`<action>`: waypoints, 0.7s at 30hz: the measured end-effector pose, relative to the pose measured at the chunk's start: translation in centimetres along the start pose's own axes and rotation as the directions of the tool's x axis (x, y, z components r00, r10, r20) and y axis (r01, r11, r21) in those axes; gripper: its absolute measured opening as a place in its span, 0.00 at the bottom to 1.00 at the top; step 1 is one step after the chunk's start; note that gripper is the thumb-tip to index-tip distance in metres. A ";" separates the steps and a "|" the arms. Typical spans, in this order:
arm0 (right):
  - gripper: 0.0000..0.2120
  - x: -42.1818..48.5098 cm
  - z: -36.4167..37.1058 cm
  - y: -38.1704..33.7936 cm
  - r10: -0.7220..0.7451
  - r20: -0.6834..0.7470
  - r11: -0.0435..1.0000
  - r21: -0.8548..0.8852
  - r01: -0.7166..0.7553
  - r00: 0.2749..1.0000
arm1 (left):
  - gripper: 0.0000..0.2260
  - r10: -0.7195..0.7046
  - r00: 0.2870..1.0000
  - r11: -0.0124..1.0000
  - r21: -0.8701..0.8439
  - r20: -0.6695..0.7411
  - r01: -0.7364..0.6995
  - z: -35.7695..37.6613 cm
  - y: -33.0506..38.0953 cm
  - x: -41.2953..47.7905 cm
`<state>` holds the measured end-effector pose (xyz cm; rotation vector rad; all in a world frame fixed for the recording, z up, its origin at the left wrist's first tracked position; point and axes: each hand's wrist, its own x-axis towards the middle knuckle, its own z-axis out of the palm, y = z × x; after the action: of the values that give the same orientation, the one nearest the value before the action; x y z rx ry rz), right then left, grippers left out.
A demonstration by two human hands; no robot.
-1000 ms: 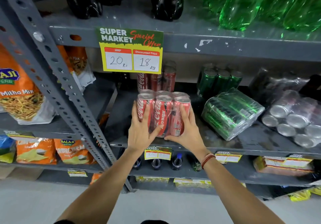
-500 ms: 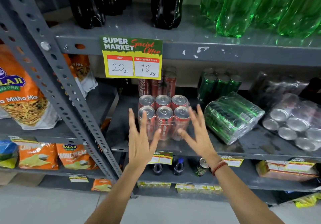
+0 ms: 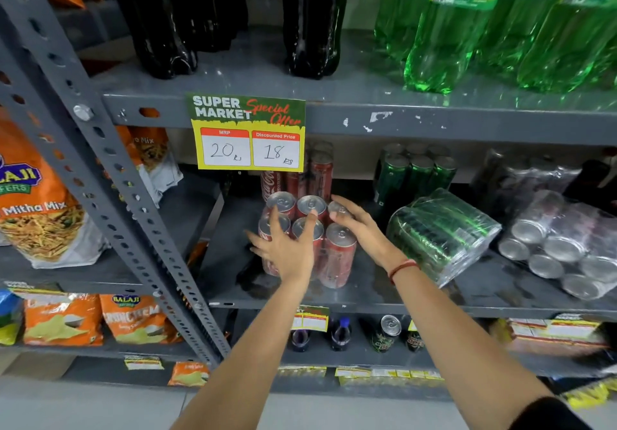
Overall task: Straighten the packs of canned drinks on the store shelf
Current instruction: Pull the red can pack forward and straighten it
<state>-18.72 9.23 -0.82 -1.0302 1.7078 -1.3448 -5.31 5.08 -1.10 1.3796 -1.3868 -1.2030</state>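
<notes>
Now red can pack (image 3: 334,252) between left hand (image 3: 289,252), right hand (image 3: 364,229).

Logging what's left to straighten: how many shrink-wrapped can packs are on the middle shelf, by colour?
Red pack, upright, under both hands: 1
Green pack, lying on its side: 1
Silver pack, lying on its side: 1
Total: 3 at the front; the cans standing behind are too dim to tell whether wrapped.
</notes>
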 end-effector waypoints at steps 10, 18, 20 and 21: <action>0.30 -9.4 13.5 -0.5 -0.026 -0.478 1.000 -0.027 0.015 0.878 | 0.30 0.076 0.724 0.974 0.106 0.685 -0.202 -3.3 2.4 12.0; 0.24 -8.4 10.7 -1.5 -0.067 -0.475 0.988 0.090 0.124 0.878 | 0.22 0.219 0.907 0.935 0.187 0.360 -0.300 -5.6 2.0 8.9; 0.24 -5.3 7.9 -2.2 -0.122 -0.467 0.991 -0.011 0.132 0.876 | 0.26 0.284 0.955 0.943 0.152 0.088 -0.294 -6.1 0.2 4.8; 0.24 -3.4 6.7 -2.7 -0.157 -0.424 0.987 -0.088 0.131 0.892 | 0.31 0.274 0.962 0.953 0.126 0.015 -0.274 -6.0 -0.6 2.4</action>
<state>-10.84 9.21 0.72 -0.9548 2.0310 -1.7280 0.55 2.23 -0.66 1.2232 -1.6168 -0.9437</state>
